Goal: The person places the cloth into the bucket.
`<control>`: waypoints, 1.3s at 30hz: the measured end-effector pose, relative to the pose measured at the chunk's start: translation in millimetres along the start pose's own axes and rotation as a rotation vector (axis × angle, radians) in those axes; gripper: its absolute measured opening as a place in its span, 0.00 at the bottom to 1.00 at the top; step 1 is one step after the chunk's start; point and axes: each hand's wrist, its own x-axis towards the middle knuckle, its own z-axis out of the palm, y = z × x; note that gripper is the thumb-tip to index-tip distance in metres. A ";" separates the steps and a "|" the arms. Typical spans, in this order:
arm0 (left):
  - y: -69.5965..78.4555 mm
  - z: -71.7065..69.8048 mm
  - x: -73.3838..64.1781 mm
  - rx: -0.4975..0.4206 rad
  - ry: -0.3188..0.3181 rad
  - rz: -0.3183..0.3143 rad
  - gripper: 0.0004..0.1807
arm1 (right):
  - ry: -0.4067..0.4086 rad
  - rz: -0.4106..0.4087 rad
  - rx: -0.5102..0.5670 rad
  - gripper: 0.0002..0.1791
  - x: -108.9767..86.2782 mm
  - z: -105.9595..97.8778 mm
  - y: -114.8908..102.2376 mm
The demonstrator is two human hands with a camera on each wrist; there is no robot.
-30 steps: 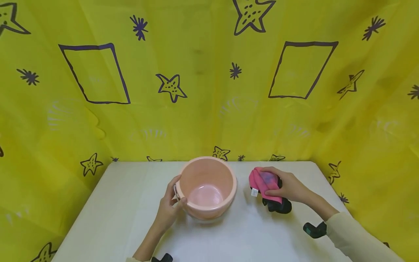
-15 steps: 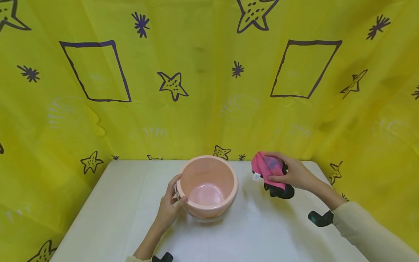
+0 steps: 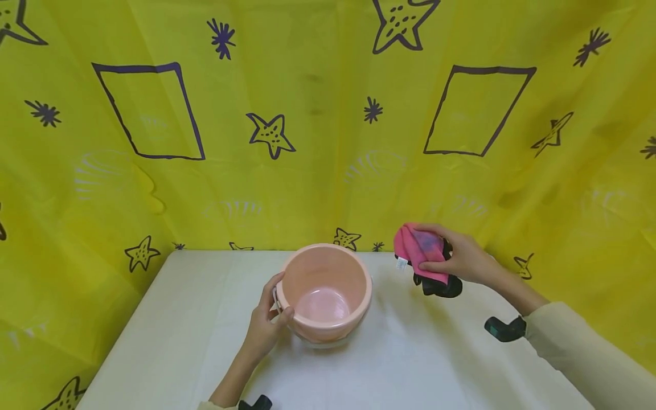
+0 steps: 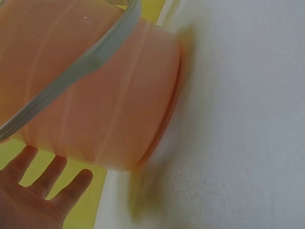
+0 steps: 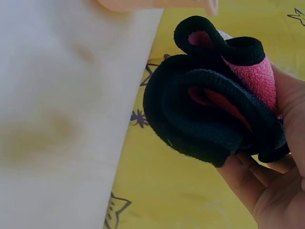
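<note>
A pale pink bucket [image 3: 318, 270] stands on the white table with its mouth up. My left hand [image 3: 266, 324] grips its left side near the rim, thumb at the front. In the left wrist view, fingers [image 4: 74, 191] of that hand lie by the bucket wall [image 4: 128, 109], and a grey handle [image 4: 95, 56] hangs across it. Right of the bucket, my right hand [image 3: 463, 259] holds a bunched pink cloth with black edging [image 3: 417, 250] above the table. A small white tag [image 3: 402, 263] hangs from it. The right wrist view shows the cloth's rolled folds [image 5: 200, 109] between thumb and fingers.
The white table [image 3: 174, 319] reaches back to a yellow curtain [image 3: 318, 188] printed with stars and frames, which also closes in both sides. A black wrist device [image 3: 504, 329] sits by the right sleeve, and another [image 3: 255, 403] near the left one.
My right hand has lifted the pink cloth upward, toward the back of the table in the head view. The left hand and the bucket have stayed in place.
</note>
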 end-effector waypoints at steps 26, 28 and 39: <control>-2.2 -3.4 2.0 -0.007 0.014 0.015 0.40 | -0.151 -0.239 -0.069 0.46 81.3 3.4 -89.1; -2.6 -3.2 1.9 -0.010 0.016 0.017 0.40 | -0.172 -0.257 -0.061 0.45 87.6 9.4 -96.9; -2.9 -1.5 0.1 0.007 0.017 0.011 0.40 | -0.313 -0.285 -0.034 0.43 108.6 55.6 -120.7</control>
